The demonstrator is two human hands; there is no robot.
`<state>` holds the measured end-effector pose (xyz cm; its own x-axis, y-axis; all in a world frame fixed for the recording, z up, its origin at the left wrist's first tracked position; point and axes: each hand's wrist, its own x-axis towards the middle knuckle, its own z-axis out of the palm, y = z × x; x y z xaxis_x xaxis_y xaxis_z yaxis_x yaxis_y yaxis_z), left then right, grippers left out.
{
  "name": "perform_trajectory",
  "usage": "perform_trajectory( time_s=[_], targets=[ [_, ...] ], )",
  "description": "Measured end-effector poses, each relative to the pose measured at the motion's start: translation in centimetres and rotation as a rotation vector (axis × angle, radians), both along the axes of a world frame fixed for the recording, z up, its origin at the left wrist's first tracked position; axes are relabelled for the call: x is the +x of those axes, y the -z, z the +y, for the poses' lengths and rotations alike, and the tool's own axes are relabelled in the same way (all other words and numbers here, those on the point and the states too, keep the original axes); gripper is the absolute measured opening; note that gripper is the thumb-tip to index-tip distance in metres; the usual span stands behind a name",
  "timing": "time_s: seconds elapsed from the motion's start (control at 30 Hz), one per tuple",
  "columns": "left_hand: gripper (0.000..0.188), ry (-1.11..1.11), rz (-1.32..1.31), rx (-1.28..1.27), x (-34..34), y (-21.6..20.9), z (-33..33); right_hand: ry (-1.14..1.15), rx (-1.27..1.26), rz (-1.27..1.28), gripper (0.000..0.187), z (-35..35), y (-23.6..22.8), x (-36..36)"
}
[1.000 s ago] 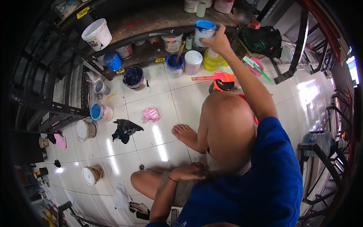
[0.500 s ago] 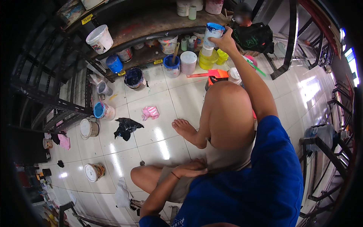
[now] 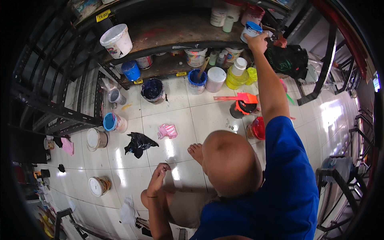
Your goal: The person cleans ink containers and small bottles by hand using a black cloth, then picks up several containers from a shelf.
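My right hand (image 3: 258, 42) is closed round a white plastic tub (image 3: 246, 37) with blue paint on its rim. The tub is at the right end of the upper wooden shelf; whether its base touches the board I cannot tell. Next to it are a reddish bucket (image 3: 253, 15) and a small pale green bottle (image 3: 228, 24). My left hand (image 3: 159, 176) is raised beside my bent left leg, with loosely bent fingers and nothing visible in it. Below the right arm, a dark tub (image 3: 238, 111) carries an orange-red spatula (image 3: 245, 97) across its top.
Paint buckets line the lower shelf's front, including a blue-smeared one (image 3: 197, 83) with a brush, a yellow tub (image 3: 237, 80) and a dark-paint bucket (image 3: 153, 91). A black plastic bag (image 3: 139, 144) and pink cloth (image 3: 167, 131) lie on the tiles. Metal racks (image 3: 60, 114) stand left.
My right hand has carried the tub from in front of the shelf up and over its right end. My left hand has risen off my lap. The view has shifted.
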<state>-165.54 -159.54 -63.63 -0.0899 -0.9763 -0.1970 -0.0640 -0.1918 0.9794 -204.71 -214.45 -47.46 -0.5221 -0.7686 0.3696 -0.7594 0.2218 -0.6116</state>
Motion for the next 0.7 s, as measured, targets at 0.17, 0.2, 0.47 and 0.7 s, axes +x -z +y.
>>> perform_trajectory(
  time_s=[0.17, 0.2, 0.47, 0.7],
  targets=[
    [0.039, -0.051, 0.137, 0.163, -1.4, 5.1, 0.3, 0.056, -0.04, 0.127, 0.103, -2.7, 0.9, -0.1],
    [0.036, -0.046, 0.149, 0.206, -1.6, 5.8, 0.0, 0.095, -0.029, 0.116, 0.104, -3.2, 1.0, -0.2],
    [0.023, -0.117, 0.18, 0.308, -0.7, 7.4, -3.0, -0.322, -0.447, 0.411, 0.093, -3.4, 1.9, 8.5],
    [0.02, -0.197, 0.204, 0.345, 0.0, 8.5, -2.8, -0.158, -0.123, 0.116, 0.078, -9.3, 1.5, 7.0]
  ],
)
